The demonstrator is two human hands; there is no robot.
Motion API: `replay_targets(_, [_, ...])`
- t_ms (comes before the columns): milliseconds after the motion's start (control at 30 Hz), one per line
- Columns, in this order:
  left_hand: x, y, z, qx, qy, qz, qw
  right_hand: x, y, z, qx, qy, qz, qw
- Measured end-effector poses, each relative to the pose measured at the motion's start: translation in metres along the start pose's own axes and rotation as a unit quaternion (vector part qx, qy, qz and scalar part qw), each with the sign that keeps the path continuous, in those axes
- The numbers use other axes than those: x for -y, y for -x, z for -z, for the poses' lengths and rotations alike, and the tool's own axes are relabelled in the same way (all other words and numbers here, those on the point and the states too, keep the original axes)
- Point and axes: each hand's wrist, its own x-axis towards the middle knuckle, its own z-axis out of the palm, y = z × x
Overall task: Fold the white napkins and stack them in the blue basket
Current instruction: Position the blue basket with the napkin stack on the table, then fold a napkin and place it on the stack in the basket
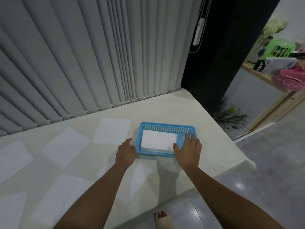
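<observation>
A blue basket [166,126] sits on the pale table, right of centre. Inside it lies a folded white napkin [158,140], flat against the bottom. My right hand [188,150] reaches over the basket's near right corner, fingers spread, thumb touching the napkin's right edge. Just outside the basket's left wall hovers my left hand [125,152], fingers apart and holding nothing. Several unfolded white napkins lie flat on the table to the left, one [112,131] behind my left hand, another [66,149] further left, and one [132,180] between my forearms.
Grey vertical blinds [82,63] run along the table's far edge. The table [206,138] ends at right, dropping to a grey floor. A wooden shelf [264,76] with a green basket and pink items stands at far right. My sandalled foot [163,219] shows below the table's front edge.
</observation>
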Motion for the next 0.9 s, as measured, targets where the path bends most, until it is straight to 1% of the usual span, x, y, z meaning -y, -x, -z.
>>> replay_targets(100, [0.012,0.007,0.016,-0.057,-0.079,0.001,0.995,0.031,-0.008,0.0,0.039,0.039,0.108,0.993])
replay_targets(200, [0.036,0.016,0.033,-0.086,-0.141,0.017,0.986,0.066,-0.012,-0.009,0.101,0.069,0.23,0.965])
replay_targets(267, [0.055,0.024,0.041,-0.077,-0.159,0.044,0.983,0.088,-0.012,-0.018,0.135,0.087,0.308,0.938])
replay_targets(367, [0.08,0.037,0.047,-0.059,-0.17,0.096,0.979,0.121,-0.013,-0.037,0.17,0.116,0.399,0.894])
replay_targets(500, [0.102,0.051,0.046,-0.05,-0.189,0.124,0.973,0.157,-0.011,-0.065,0.214,0.221,0.499,0.81])
replay_targets(600, [0.107,0.057,0.04,-0.055,-0.205,0.122,0.97,0.172,-0.005,-0.084,0.225,0.277,0.544,0.759])
replay_targets(667, [0.108,0.059,0.035,-0.052,-0.206,0.122,0.97,0.177,0.0,-0.094,0.223,0.307,0.56,0.737])
replay_targets(733, [0.106,0.057,0.03,-0.054,-0.206,0.124,0.969,0.18,0.002,-0.101,0.225,0.328,0.559,0.727])
replay_targets(800, [0.103,0.053,0.029,-0.059,-0.196,0.133,0.97,0.182,0.003,-0.105,0.227,0.333,0.556,0.727])
replay_targets(900, [0.102,0.046,0.03,-0.04,-0.166,0.143,0.975,0.183,0.0,-0.106,0.235,0.318,0.558,0.73])
